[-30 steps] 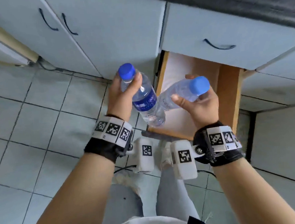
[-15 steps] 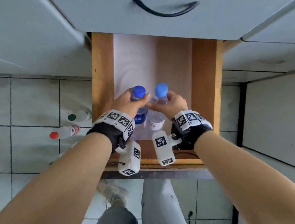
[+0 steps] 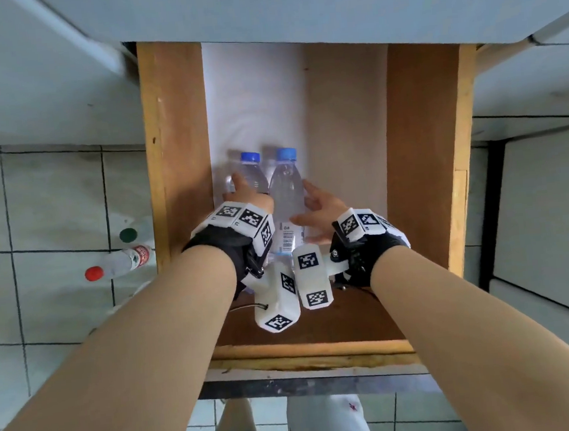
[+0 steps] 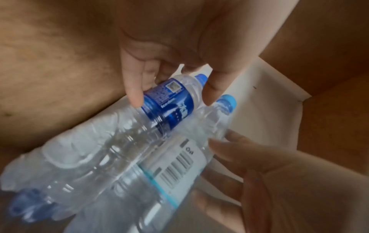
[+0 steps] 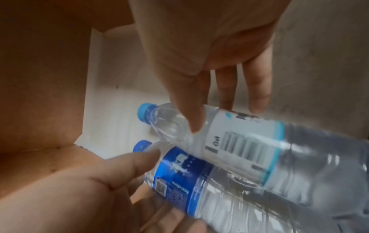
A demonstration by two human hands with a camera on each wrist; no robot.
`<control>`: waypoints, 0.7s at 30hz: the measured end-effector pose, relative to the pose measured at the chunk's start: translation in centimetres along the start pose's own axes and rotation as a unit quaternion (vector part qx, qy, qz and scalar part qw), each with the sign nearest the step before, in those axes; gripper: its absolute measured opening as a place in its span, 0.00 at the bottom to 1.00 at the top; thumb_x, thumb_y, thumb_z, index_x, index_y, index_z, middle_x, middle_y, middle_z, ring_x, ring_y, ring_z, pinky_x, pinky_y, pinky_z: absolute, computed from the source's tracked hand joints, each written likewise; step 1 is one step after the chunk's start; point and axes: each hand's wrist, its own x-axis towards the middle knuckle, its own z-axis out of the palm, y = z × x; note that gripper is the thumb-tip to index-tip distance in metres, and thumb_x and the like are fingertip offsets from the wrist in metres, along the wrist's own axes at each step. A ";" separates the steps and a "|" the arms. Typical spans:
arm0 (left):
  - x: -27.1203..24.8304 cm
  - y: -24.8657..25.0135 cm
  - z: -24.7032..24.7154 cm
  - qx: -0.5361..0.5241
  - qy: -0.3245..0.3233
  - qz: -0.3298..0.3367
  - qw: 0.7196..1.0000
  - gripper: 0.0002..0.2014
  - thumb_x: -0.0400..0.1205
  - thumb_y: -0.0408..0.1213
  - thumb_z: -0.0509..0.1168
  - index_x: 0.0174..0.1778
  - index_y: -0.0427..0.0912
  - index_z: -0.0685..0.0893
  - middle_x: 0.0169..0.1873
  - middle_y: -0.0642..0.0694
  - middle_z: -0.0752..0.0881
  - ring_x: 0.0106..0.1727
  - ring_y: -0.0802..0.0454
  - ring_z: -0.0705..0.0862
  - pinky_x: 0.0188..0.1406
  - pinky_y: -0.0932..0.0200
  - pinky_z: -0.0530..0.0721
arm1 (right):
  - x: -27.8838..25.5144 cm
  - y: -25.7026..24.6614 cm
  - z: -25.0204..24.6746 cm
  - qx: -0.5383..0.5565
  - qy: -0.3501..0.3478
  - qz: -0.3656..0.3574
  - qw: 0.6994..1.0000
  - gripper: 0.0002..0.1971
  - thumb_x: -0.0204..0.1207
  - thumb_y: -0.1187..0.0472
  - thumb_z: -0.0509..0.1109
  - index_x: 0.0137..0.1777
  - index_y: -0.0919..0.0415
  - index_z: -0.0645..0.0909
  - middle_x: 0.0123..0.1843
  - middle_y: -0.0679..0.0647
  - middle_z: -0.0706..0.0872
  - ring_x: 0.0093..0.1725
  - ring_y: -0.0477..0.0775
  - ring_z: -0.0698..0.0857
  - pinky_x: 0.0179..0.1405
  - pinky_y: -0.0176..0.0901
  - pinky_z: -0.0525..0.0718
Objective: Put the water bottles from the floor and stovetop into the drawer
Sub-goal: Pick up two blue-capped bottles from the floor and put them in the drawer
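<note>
Two clear water bottles with blue caps lie side by side on the floor of the open wooden drawer (image 3: 174,156), caps pointing away from me. My left hand (image 3: 243,193) holds the blue-labelled bottle (image 3: 254,180), thumb and fingers (image 4: 133,96) down either side of it (image 4: 169,108). My right hand (image 3: 320,205) lies against the white-labelled bottle (image 3: 286,194) with fairly straight, spread fingers (image 5: 257,100), its thumb touching the bottle's shoulder (image 5: 239,141). The two bottles touch each other.
A red-capped bottle (image 3: 119,264) and a green-capped one (image 3: 130,234) lie on the tiled floor left of the drawer. A white liner (image 3: 256,107) covers the drawer's left part; its right part is bare. A closed drawer front (image 3: 292,1) overhangs the back.
Both hands carried the bottles from above the floor into the drawer and laid them flat. The right hand's fingers have loosened off its bottle.
</note>
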 end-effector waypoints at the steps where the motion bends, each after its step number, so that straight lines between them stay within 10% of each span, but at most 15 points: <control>1: 0.0 -0.2 -0.3 -0.010 0.002 -0.005 1.000 0.41 0.79 0.34 0.62 0.81 0.45 0.41 0.79 0.34 0.61 0.77 0.34 0.66 0.76 0.42 0.67 | 0.1 0.2 0.2 0.022 -0.007 0.000 1.000 0.42 0.72 0.70 0.69 0.81 0.47 0.51 0.80 0.52 0.69 0.72 0.57 0.76 0.62 0.58 0.83; 4: -1.0 -0.4 -1.6 -0.040 -0.002 -0.004 0.999 0.32 0.77 0.39 0.64 0.77 0.39 0.61 0.73 0.39 0.72 0.70 0.38 0.74 0.68 0.48 0.75 | 0.3 0.5 0.7 0.036 -0.040 -0.012 0.998 0.37 0.75 0.67 0.66 0.79 0.42 0.55 0.81 0.46 0.67 0.69 0.57 0.79 0.61 0.62 0.84; 6: -2.6 -0.4 -2.6 -0.084 -0.015 0.017 0.996 0.09 0.79 0.39 0.61 0.52 0.40 0.78 0.59 0.37 0.78 0.54 0.43 0.79 0.48 0.55 0.77 | 0.4 0.5 1.2 0.036 -0.048 -0.008 0.998 0.33 0.75 0.64 0.67 0.77 0.40 0.61 0.80 0.46 0.68 0.68 0.56 0.79 0.62 0.61 0.83; 9: -4.7 -1.0 -4.0 -0.163 -0.030 0.092 0.982 0.11 0.79 0.35 0.59 0.30 0.43 0.73 0.40 0.39 0.78 0.39 0.48 0.76 0.51 0.48 0.76 | -0.3 -0.1 2.2 0.030 -0.047 -0.001 0.998 0.24 0.77 0.63 0.65 0.73 0.48 0.71 0.80 0.45 0.67 0.70 0.51 0.74 0.64 0.52 0.79; 12: -7.4 -2.4 -5.9 -0.259 -0.072 0.153 0.951 0.08 0.82 0.33 0.57 0.40 0.45 0.80 0.44 0.42 0.81 0.46 0.50 0.80 0.56 0.50 0.79 | -1.9 -1.3 3.4 -0.032 -0.033 -0.023 0.999 0.22 0.78 0.62 0.64 0.72 0.53 0.73 0.76 0.53 0.73 0.67 0.55 0.77 0.67 0.52 0.77; 15: -10.5 -5.1 -8.4 -0.373 -0.096 0.211 0.898 0.13 0.82 0.36 0.58 0.60 0.47 0.80 0.53 0.47 0.86 0.54 0.51 0.85 0.56 0.57 0.81 | -3.8 -3.1 5.2 -0.018 0.023 -0.072 0.997 0.20 0.77 0.64 0.65 0.70 0.58 0.74 0.69 0.58 0.80 0.58 0.53 0.80 0.49 0.40 0.80; 21: -13.2 -15.2 -13.9 -0.479 0.031 0.280 0.831 0.10 0.74 0.41 0.60 0.48 0.55 0.83 0.39 0.57 0.91 0.45 0.58 0.89 0.43 0.62 0.81 | -9.4 -6.9 13.5 0.054 0.014 -0.226 0.972 0.11 0.71 0.66 0.69 0.52 0.55 0.78 0.41 0.51 0.81 0.37 0.46 0.82 0.41 0.40 0.78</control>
